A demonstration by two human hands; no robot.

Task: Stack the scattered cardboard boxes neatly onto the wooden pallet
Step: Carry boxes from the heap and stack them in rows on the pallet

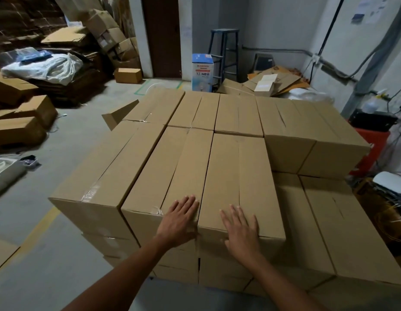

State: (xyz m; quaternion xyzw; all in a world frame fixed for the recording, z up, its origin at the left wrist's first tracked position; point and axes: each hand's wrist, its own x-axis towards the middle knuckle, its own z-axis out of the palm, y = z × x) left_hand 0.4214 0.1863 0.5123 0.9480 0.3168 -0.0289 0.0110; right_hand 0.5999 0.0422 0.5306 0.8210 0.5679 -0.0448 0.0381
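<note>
Cardboard boxes (237,167) stand stacked in tight rows. The left hand (180,221) and right hand (241,227) lie flat, fingers straight, gripping nothing, on two neighbouring tops, with more boxes beyond them.

boxes (217,153) packed tight, step-down gap right (318,209)

A dim storeroom is lit softly from overhead; corners are darkened, straight lines are bowed by the wide lens, and distant detail is blurred.

Grey concrete floor (67,142), white walls (273,25), blue stool (225,52).
</note>
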